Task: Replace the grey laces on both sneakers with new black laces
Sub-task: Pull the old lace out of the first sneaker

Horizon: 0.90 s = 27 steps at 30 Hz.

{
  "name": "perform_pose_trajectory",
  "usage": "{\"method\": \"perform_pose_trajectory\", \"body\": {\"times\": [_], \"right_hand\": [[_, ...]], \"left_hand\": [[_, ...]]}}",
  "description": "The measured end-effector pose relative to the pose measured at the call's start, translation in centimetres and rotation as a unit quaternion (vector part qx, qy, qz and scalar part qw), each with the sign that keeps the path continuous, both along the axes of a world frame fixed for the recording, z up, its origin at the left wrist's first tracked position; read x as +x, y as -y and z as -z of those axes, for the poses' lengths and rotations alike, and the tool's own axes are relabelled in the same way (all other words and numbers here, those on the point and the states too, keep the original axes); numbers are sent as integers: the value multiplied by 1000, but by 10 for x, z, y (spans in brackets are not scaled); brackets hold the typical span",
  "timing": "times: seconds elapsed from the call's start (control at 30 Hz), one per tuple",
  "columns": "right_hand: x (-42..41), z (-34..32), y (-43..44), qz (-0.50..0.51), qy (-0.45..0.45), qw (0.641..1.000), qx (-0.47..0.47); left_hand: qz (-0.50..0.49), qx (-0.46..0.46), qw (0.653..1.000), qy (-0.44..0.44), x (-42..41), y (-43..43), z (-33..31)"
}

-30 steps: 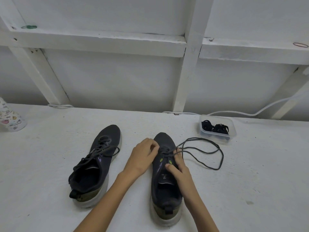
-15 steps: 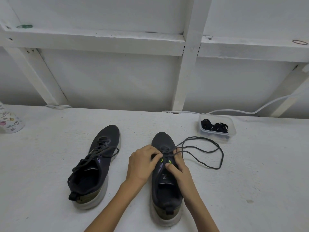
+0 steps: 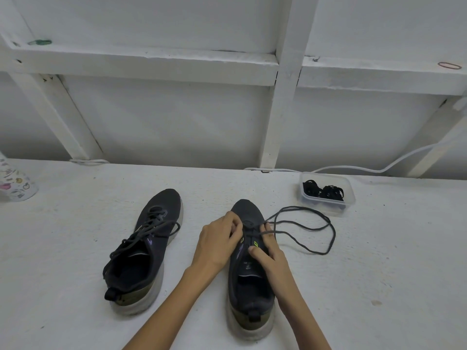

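On a white worktop (image 3: 379, 286) two dark sneakers stand side by side, toes pointing away from the person. The left sneaker (image 3: 141, 251) is fully laced in grey. Both hands work the right sneaker (image 3: 249, 294) near its toe end. The left hand (image 3: 217, 246) curls its fingers in at the lowest eyelets, its grip apparently pinched on the grey lace (image 3: 326, 228). The right hand (image 3: 270, 256) hooks a strand of that lace, thumb on the tongue. Freed lace loops off to the right, on the right hand's side, so the pull likely runs that way. Beyond the loop sits a clear tub (image 3: 326, 175) holding the black laces (image 3: 323, 192), untouched.
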State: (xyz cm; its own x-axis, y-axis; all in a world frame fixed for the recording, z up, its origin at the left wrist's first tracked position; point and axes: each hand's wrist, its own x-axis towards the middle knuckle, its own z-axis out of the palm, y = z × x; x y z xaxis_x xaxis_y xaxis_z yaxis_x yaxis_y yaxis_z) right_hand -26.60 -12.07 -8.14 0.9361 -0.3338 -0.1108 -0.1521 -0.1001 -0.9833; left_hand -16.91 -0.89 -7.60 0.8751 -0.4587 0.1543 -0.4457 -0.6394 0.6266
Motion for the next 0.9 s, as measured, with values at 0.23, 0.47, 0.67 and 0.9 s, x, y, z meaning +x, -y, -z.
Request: {"method": "perform_pose_trajectory", "body": {"times": [0.23, 0.47, 0.67, 0.9], "right_hand": [[1, -1, 0, 7, 0, 1000, -12], [0, -1, 1, -3, 2, 1000, -16], [-1, 4, 3, -1, 5, 1000, -6], [1, 2, 1, 8, -4, 1000, -7]], "left_hand": [[-25, -111, 993, -44, -7, -12, 10], [13, -54, 998, -7, 4, -10, -1], [-59, -117, 991, -10, 23, -9, -9], [-28, -139, 986, -87, 1, -15, 5]]}}
